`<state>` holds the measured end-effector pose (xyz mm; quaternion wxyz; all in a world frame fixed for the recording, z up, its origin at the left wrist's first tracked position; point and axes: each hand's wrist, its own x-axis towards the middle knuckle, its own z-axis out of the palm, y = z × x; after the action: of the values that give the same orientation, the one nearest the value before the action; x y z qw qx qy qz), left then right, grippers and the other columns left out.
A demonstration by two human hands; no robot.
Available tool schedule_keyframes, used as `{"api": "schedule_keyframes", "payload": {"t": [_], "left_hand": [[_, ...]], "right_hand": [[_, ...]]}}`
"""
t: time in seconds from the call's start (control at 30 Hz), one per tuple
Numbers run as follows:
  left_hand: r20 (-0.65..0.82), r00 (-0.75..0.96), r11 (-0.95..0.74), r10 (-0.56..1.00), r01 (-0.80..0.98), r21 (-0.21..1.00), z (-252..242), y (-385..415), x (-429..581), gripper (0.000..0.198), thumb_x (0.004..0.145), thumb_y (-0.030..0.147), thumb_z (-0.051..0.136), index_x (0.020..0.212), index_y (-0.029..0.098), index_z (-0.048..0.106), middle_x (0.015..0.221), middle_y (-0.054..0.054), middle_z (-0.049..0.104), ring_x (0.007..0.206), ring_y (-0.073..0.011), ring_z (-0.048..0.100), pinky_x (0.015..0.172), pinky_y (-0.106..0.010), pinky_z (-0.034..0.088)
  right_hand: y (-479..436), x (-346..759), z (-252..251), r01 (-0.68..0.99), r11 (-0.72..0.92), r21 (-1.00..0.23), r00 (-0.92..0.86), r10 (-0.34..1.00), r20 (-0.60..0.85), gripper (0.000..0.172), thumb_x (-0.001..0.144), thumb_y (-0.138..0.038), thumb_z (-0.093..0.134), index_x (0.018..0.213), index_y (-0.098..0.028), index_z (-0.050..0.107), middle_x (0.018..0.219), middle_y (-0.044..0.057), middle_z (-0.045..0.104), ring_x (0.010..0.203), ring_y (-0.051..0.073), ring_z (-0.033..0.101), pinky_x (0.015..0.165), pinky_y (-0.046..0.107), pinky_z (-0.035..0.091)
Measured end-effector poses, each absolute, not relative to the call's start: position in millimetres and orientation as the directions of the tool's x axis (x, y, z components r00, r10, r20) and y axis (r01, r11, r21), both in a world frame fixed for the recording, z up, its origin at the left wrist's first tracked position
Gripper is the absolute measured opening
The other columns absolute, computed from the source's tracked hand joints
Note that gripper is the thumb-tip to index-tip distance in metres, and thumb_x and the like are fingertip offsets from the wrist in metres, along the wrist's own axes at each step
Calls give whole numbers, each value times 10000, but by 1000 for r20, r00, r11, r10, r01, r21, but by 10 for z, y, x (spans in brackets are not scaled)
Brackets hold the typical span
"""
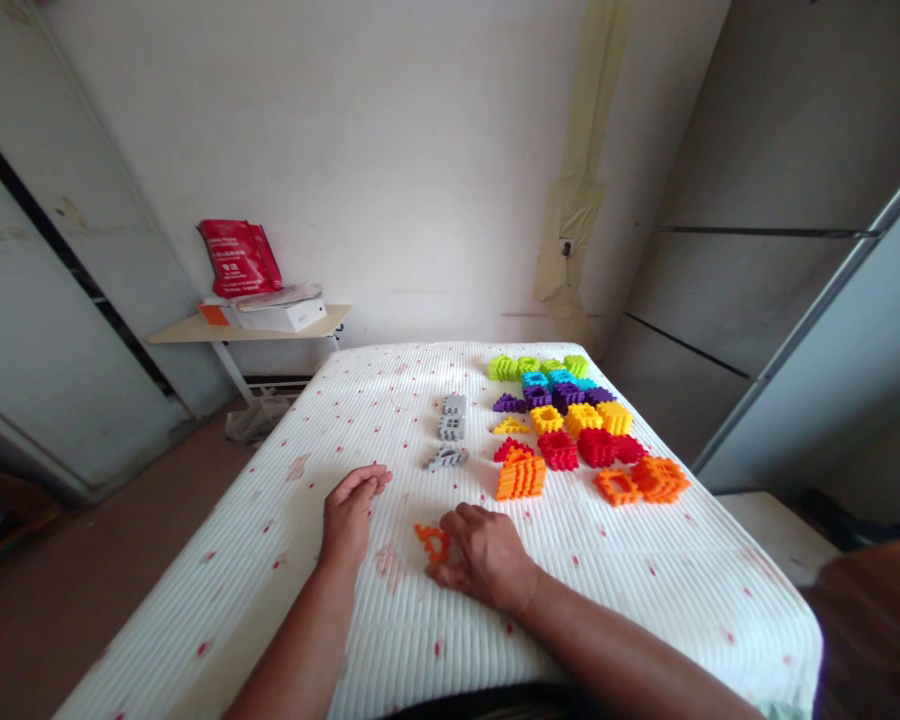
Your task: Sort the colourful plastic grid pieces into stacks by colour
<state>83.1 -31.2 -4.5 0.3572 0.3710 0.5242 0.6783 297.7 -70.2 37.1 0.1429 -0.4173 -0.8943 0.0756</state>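
My right hand (484, 552) rests knuckles-up on the white quilted cover (270, 560), its fingers curled round a small orange toothed block (432, 541) that lies on the cover. My left hand (352, 512) lies beside it to the left, fingers stretched out together and holding nothing. Ahead of the hands lie grey blocks (450, 430) and rows of coloured blocks sorted by colour: orange (521, 476), red (585, 448), yellow (581, 418), purple (555, 397), blue (551, 379) and green (532, 367).
The cover lies over a long surface running away from me toward a white wall. A small side table (187, 330) at the back left carries a red bag (238, 257) and white boxes. Cupboard doors stand on both sides. The floor lies to the left.
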Motion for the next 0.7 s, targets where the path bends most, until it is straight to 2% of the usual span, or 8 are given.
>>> {"api": "schedule_keyframes", "payload": {"t": [0.07,0.17,0.3,0.47,0.6,0.7], "left_hand": [[121,-470,-187,874,-96,978,-58,-310,822,231,641,305,633,810,148,655,773,-62,680,779,-179,608,747,-305,431],[105,-468,-164,877,-87,983,-72,-305,807,264,634,328,637,828,148,656,788,-73,688,791,-191,612,745,-315,438],[124,-476,-162,871,-39,986,-71,-298,796,313,614,385,646,818,149,666,782,-83,692,777,-208,621,721,-331,455],[116,-477,-150,871,-34,988,-64,-304,790,311,616,382,647,820,149,668,777,-82,692,764,-201,619,718,-327,454],[88,-468,-135,879,-68,988,-77,-309,783,278,629,328,645,846,155,663,785,-67,691,771,-182,612,748,-317,442],[111,-460,-166,881,-82,983,-88,-301,783,271,622,320,648,831,147,662,794,-71,689,799,-193,618,771,-327,443]], "right_hand": [[-713,2945,366,739,637,-219,-618,771,157,312,759,-443,577,925,-178,574,859,50,604,755,187,578,628,265,428],[-679,2942,312,736,649,-193,-629,761,161,148,779,-257,519,899,-183,564,846,44,604,756,174,577,623,254,420],[-645,3006,239,690,689,-222,-658,725,202,115,774,-171,483,851,-192,566,799,29,607,741,159,579,631,242,422],[-661,3145,326,536,760,-368,-657,649,384,153,803,-140,476,897,-189,587,827,33,640,762,148,599,665,232,451],[-501,3448,596,364,788,-497,-524,614,590,132,849,-189,488,923,-175,597,876,57,658,809,136,609,705,227,468],[-260,3769,796,454,709,-540,-364,701,613,104,833,-238,546,885,-181,616,837,41,654,693,122,590,629,225,459]]}}
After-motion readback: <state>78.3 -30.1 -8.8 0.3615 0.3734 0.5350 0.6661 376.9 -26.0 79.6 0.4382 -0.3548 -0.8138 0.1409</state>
